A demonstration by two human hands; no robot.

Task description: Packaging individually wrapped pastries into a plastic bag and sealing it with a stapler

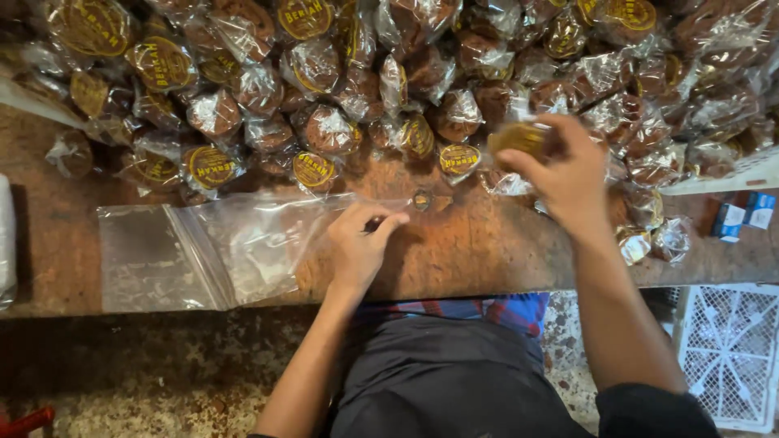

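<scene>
Left hand [361, 243] pinching bag [243, 243] mouth near; right hand [568, 174] gripping wrapped cake [519, 138] far. Loose pinch, bag might slip shut.

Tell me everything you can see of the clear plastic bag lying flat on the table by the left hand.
The clear plastic bag is thin, glossy and see-through, lying flat and looking empty on the worn brown table. Its mouth end points right, where the left hand rests on it, fingertips pinching near the edge. A second flat bag overlaps its left side. Wrapped brown cakes lie just beyond its far edge.
</scene>
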